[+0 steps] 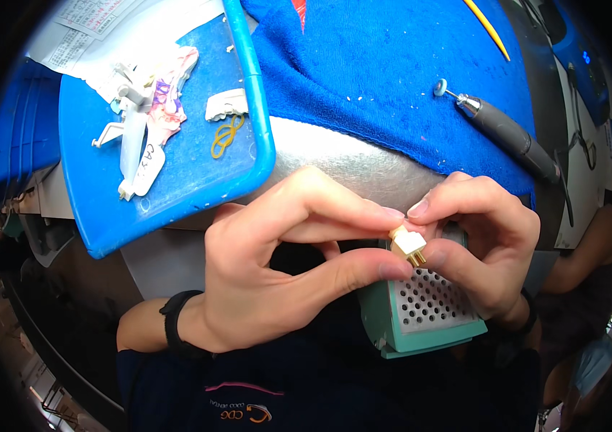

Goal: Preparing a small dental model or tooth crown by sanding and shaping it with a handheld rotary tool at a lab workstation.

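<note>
A small cream-coloured dental die [408, 242] with short brass pins sits between my fingertips, its pins pointing down and a little to the right. My left hand [266, 263] pinches it from the left with thumb and forefinger. From the other side, my right hand [489, 241] closes its thumb and forefinger on the same piece; part of the die is hidden behind the fingers. Beneath both hands is a green box [428, 341] topped by a perforated metal grille [428, 306].
A blue tray [261, 93] at the left holds a white plastic articulator [135, 129], a plaster piece [226, 105], rubber bands [226, 135] and papers [97, 29]. On the blue towel [385, 79] lie a grey rotary handpiece [511, 137] with a small disc and a yellow stick [489, 30].
</note>
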### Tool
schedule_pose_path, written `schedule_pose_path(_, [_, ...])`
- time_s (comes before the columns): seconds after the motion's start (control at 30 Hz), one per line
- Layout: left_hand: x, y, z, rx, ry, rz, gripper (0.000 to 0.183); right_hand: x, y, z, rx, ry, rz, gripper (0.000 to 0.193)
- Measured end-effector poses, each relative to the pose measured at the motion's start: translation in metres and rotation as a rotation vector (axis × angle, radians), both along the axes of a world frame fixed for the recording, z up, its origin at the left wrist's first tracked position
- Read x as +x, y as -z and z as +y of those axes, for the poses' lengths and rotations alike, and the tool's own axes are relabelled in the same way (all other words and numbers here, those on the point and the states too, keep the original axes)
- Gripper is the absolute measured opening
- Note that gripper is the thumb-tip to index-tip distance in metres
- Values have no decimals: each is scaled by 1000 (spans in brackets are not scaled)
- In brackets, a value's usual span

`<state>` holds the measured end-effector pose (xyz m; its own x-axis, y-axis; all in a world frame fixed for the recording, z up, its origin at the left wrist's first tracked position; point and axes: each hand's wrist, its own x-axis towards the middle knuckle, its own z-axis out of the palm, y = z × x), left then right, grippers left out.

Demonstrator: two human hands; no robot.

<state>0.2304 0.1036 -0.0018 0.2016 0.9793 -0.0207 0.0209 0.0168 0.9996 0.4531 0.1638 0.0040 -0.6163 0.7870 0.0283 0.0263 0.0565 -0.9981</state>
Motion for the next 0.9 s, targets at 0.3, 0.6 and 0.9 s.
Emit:
schedule_pose_path(0.3, [0,-4,2,29,-18,24,34,-2,-2,0,0,11,-12,29])
schedule_pose_path(0.6, [-15,9,21,527,-172,336,27,1,3,-8,-56,118,-38,17])
schedule_pose_path(0.9, [-28,10,36,660,-300,783,20,9,-6,-8,121,140,-46,9])
